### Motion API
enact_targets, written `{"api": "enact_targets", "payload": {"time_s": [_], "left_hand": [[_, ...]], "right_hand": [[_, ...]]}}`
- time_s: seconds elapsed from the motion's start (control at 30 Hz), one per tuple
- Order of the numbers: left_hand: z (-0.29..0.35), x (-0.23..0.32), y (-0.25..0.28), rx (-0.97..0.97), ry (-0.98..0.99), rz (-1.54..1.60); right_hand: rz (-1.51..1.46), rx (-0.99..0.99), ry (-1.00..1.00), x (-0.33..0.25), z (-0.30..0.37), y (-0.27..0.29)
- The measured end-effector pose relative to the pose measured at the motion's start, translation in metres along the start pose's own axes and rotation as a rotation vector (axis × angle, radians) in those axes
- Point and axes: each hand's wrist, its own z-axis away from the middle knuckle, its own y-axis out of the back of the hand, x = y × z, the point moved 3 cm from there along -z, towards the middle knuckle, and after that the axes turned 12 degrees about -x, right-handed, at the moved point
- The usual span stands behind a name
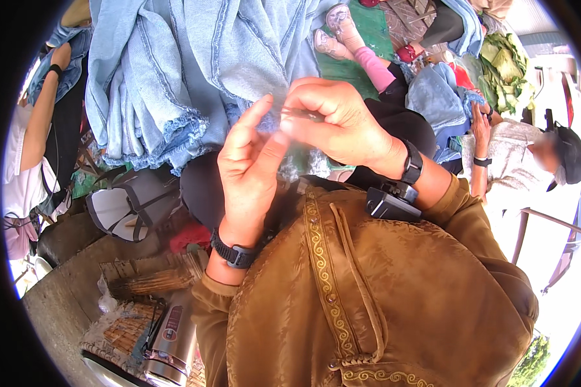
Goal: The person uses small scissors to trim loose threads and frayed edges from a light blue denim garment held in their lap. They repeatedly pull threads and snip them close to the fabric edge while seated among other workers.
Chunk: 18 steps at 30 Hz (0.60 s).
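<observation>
My left hand point(246, 155) is raised at the middle, its thumb and forefinger apart and the other fingers partly curled. Nothing shows clearly between them. Just right of it, my right hand point(345, 126) is closed, thumb and fingertips pinched together. A small, dark, blurred thing shows along its fingers; I cannot make out its kind. Beyond both hands hangs a big heap of light blue denim point(155, 84), with seams and frayed, fringed edges. The fringe lies left of my left hand. Whether a thread runs between my hands, I cannot tell.
At the lower left are a steel thermos point(173, 342), a bundle of straw or wood point(152, 282) and a grey-and-white bag point(126, 203). A person in white point(35, 138) sits left; another in a dark cap point(513, 151) handles denim right. Green leaves point(502, 68) lie beyond.
</observation>
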Motion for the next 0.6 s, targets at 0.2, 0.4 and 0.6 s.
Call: {"api": "enact_targets", "payload": {"time_s": [0.2, 0.4, 0.6], "left_hand": [[-0.003, 0.000, 0.005, -0.033, 0.085, -0.352], [-0.005, -0.001, 0.009, -0.067, 0.076, -0.182], [0.000, -0.014, 0.023, 0.005, 0.202, 0.194]], "right_hand": [[-0.639, 0.109, -0.298, 0.009, 0.006, -0.001], [-0.897, 0.142, -0.226, -0.006, 0.003, -0.010], [-0.826, 0.190, -0.282, 0.009, -0.001, 0.005]]}}
